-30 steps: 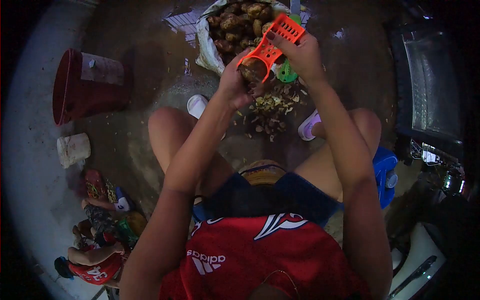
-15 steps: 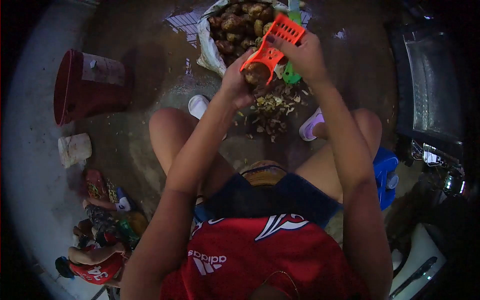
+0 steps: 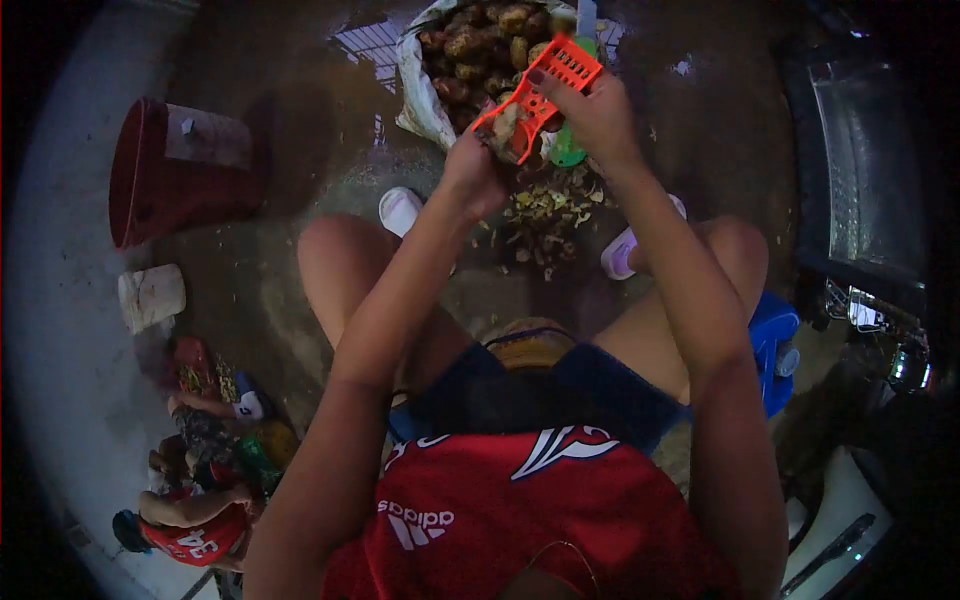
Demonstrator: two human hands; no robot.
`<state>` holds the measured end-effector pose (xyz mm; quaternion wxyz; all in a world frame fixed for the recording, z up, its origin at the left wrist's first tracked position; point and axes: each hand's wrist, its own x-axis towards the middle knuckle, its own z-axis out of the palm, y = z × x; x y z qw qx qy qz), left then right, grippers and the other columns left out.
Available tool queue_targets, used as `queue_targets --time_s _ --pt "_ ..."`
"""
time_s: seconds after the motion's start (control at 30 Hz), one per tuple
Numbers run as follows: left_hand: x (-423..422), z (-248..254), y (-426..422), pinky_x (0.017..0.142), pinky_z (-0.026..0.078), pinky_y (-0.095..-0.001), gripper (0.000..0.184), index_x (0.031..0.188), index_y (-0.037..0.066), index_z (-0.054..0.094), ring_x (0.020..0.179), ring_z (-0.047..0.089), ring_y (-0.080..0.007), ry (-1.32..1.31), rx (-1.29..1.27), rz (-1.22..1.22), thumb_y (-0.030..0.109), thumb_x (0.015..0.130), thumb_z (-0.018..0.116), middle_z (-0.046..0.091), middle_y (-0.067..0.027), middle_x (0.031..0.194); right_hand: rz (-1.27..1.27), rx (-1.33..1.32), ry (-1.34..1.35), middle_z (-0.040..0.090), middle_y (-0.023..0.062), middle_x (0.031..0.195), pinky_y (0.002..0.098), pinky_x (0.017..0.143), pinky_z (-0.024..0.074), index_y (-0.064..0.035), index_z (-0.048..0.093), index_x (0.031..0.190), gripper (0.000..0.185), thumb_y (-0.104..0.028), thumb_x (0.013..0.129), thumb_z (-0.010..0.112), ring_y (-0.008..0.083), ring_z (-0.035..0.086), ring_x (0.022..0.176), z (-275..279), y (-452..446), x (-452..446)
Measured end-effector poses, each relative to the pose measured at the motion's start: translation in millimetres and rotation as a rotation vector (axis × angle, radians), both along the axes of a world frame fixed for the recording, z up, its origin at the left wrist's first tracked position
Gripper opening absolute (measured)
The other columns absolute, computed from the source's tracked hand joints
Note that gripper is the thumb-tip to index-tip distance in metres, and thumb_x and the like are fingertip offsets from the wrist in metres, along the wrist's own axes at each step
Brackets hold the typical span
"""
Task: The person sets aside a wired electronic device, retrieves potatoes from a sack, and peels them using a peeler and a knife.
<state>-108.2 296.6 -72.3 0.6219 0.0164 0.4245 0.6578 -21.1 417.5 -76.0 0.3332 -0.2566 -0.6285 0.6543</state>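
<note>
My right hand (image 3: 600,115) is closed on an orange slotted tool (image 3: 565,68), thumb on its top, over the near edge of a white sack (image 3: 425,98) of brown tubers (image 3: 475,42). Close to the tool's forked lower end, my left hand (image 3: 472,172) is wrapped round a partly peeled tuber (image 3: 503,130), largely hidden by the tool and my fingers. Just behind the tool a green object (image 3: 567,150) shows in part. Peelings (image 3: 550,205) lie on the wet floor below both hands.
On the left stand a dark red bucket (image 3: 135,175) and a small white bucket (image 3: 153,297). A person in a red shirt (image 3: 195,530) sits at the lower left. To the right are a blue container (image 3: 770,350) and a dark panelled object (image 3: 870,170).
The tuber in my left hand has turned and now shows a paler surface. Both hands and the orange tool have shifted slightly left.
</note>
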Motion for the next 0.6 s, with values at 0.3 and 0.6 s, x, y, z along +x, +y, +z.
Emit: queue_targets --time_s 0.3,0.6 --pt "-5.9 -5.0 -3.9 0.063 0.045 -0.029 0.039 0.105 0.014 0.053 0.084 0.057 -0.0153 0.019 0.026 -0.078 0.044 0.09 0.033 0.059 -0.0021 0.095 -0.578 0.032 -0.286 0.055 0.0106 0.093 0.0377 0.063 0.043 0.0017 0.05 0.099 0.041 -0.027 0.076 0.068 0.0195 0.055 0.076 11.7 86.3 3.9" --pt "-2.9 0.3 0.9 0.061 0.047 -0.0285 0.036 0.107 0.012 0.051 0.075 0.057 -0.0143 0.09 0.001 -0.034 0.039 0.091 0.033 0.058 -0.0026 0.089 -0.087 0.019 0.047 0.063 0.0026 0.076 0.0237 0.064 0.0461 -0.0016 0.062 0.087 0.031 -0.026 0.071 0.072 0.0088 0.058 0.07 4.5 5.9 5.8"
